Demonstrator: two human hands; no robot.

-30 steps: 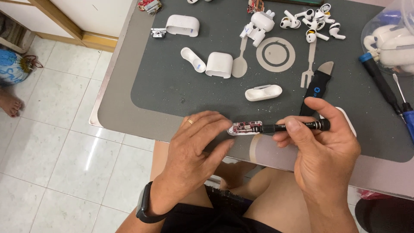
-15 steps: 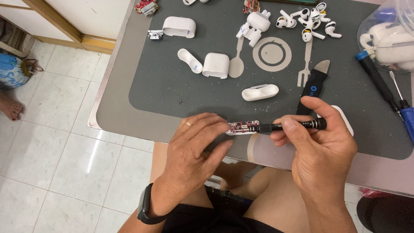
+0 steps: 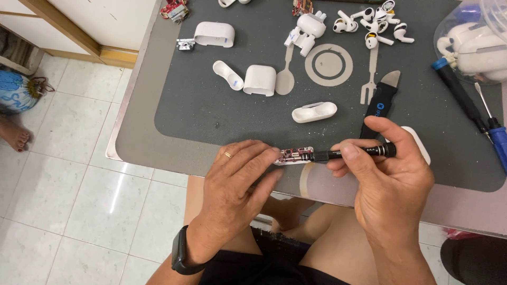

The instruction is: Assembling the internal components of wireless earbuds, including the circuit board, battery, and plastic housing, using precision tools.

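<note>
My left hand (image 3: 237, 184) pinches a small red circuit board (image 3: 294, 155) seated in a white plastic part, at the near edge of the dark grey mat (image 3: 222, 116). My right hand (image 3: 391, 179) grips a thin black screwdriver (image 3: 354, 153) lying level, its tip touching the board's right end. A ring is on my left hand and a black watch (image 3: 180, 253) on that wrist. A white case part (image 3: 417, 140) lies partly hidden behind my right hand.
On the mat lie white earbud case shells (image 3: 260, 79), a case insert (image 3: 314, 112), several earbuds (image 3: 375, 24), a black pry tool (image 3: 381, 103) and blue-handled drivers (image 3: 494, 132). A clear tub (image 3: 470, 37) stands at top right. Tiled floor and a person's bare foot (image 3: 13, 134) are at left.
</note>
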